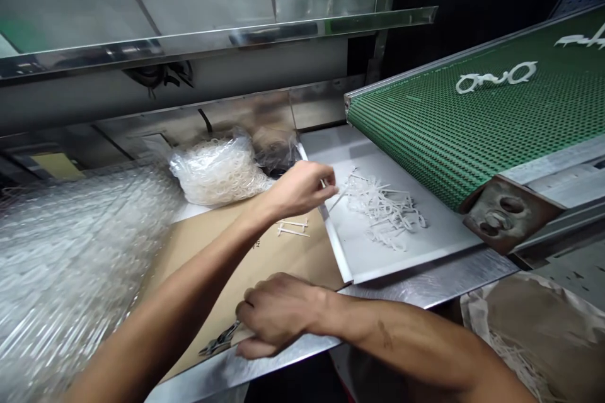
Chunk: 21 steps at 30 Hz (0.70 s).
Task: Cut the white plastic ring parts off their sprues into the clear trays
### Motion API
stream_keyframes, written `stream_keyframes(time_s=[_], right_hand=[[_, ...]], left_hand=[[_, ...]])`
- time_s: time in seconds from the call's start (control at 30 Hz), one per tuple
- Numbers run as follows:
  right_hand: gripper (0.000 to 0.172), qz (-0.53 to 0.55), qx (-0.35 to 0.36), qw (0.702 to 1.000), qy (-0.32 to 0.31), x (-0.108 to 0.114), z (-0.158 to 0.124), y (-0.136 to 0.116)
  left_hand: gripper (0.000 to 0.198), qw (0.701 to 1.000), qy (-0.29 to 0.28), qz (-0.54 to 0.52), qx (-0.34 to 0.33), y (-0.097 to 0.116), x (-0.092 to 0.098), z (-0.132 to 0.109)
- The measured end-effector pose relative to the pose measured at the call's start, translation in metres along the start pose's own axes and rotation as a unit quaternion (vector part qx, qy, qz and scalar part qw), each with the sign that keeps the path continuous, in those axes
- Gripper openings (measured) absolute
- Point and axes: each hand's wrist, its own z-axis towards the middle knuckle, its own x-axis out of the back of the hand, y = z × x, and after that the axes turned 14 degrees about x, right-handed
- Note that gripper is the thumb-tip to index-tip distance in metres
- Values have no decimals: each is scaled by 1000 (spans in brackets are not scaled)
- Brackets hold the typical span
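Observation:
My left hand point(305, 189) reaches over the near-left rim of a white tray point(321, 264), its thumb and fingers pinched together. Whatever it may hold is too small to make out. Beside its fingertips lies a tangled pile of white plastic pieces point(382, 208) in the tray. Near the table's front edge my right hand point(278, 312) is closed around a pair of cutters point(220, 339), whose metal jaws stick out to the left. Between the hands, a few thin white plastic sticks point(293, 227) lie on a brown cardboard sheet point(236, 233).
A clear bag of pale rings point(222, 170) sits behind the cardboard. On the left are stacked clear plastic items point(85, 264), blurred. A green conveyor belt point(472, 119) carries white ring-shaped parts point(496, 77). A sack point(543, 327) with white scraps stands below right.

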Motion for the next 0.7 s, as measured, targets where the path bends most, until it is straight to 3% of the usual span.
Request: stream_keyframes(time_s=[0.13,0.23,0.3,0.43,0.53,0.7], right_hand=[[54,1,-10,1000,-5,0,0,-1],[49,8,-23,1000,-12,1,1,-3],[45,16,-19,1000,-12,2,1,-5],[41,27,-10,1000,-6,2,0,-6],[35,45,-23,999,-13,-1,0,-5],[26,95,-88,991,13,-2,2,-3]], left_hand=[[17,985,127,-60,102,-43,16,-61],[21,952,205,-79,213,-82,9,-119],[22,936,212,-93,267,-104,-5,-157],[35,930,163,-94,316,-130,-38,-217],[25,928,152,-92,327,-136,-54,-240],[22,927,221,-92,287,-138,-59,-246]])
